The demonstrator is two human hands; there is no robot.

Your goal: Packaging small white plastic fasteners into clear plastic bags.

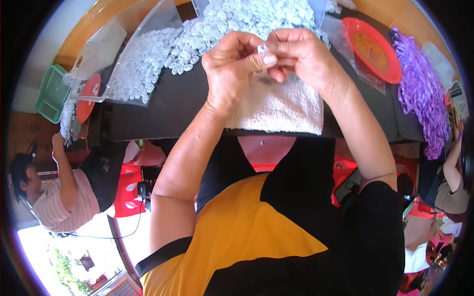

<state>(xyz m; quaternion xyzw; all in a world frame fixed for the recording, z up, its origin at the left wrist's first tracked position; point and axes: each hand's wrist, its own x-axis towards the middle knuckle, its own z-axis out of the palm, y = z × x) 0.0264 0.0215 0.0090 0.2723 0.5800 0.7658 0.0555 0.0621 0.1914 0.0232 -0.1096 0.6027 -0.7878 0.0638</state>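
Above a folded white towel [281,111], my two hands meet with their fingertips almost touching. My left hand [229,66] is closed in a pinch on a small pale plastic piece [262,49] with a purplish tint. The closed thumb and fingers of my right hand [306,56] grip the same piece from the other side. Most of the piece is hidden by the fingertips, so its exact shape cannot be made out. Just beyond both hands lies a large heap of small clear, ring-like plastic pieces [256,15].
More clear pieces [138,64] fill a tilted clear tray at left, near a white perforated basket [101,47] and a green basket [52,93]. A red plate [348,29] and a pile of purple ribbon [419,89] are at right. Co-workers [64,197] sit on both sides.
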